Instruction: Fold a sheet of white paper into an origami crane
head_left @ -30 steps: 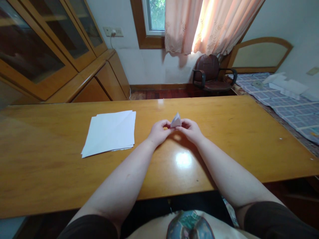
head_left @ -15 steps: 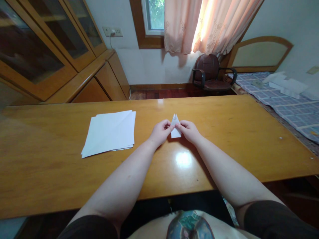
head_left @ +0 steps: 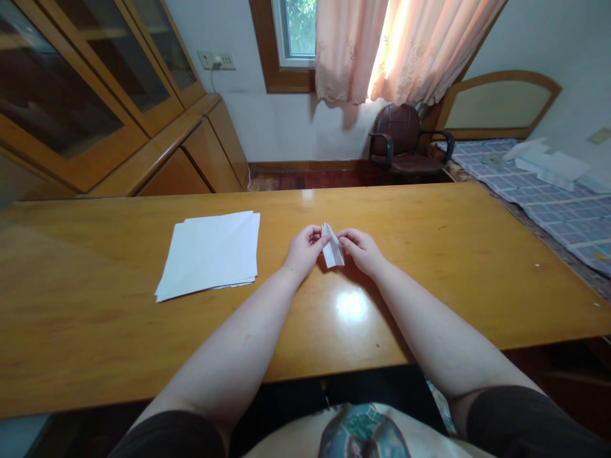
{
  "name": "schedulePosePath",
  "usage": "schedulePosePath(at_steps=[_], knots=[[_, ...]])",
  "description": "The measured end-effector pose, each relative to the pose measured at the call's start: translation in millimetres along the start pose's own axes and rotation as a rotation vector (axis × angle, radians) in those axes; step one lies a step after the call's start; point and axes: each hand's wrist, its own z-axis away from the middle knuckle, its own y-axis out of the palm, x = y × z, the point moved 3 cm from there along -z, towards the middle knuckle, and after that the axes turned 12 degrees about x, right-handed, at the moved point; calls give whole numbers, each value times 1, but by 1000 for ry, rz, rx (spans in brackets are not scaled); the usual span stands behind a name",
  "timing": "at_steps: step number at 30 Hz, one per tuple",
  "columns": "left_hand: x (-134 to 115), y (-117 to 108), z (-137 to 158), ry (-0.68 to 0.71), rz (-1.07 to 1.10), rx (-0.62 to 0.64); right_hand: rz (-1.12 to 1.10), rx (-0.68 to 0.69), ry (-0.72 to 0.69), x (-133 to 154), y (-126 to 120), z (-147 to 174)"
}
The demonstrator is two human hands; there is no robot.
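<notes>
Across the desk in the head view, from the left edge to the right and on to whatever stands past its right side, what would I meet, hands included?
Stack of white sheets → left hand → folded white paper → right hand → bed with a checked cover.

Folded paper (head_left: 335, 257) partly hidden by the hands (head_left: 303, 250), its finer detail probably too small for reading.

There are two bare hands (head_left: 304, 250), one small folded white paper piece (head_left: 334, 256), one stack of white paper sheets (head_left: 210, 254), one glossy yellow-brown wooden bench (head_left: 429, 267), one brown armchair (head_left: 398, 130) and three wood-framed glass cabinet doors (head_left: 62, 102).
</notes>
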Motion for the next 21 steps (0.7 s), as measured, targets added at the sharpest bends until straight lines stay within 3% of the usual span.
schedulePosePath(at_steps=[4,12,21], knots=[[-3,-1,0,-3,11,-62,-35,-66,10,-6,-1,0],[-9,-2,2,4,-39,-109,-112,-6,33,-2,3,1],[-5,4,2,4,90,27,-188,-183,59,-16,-3,-4]])
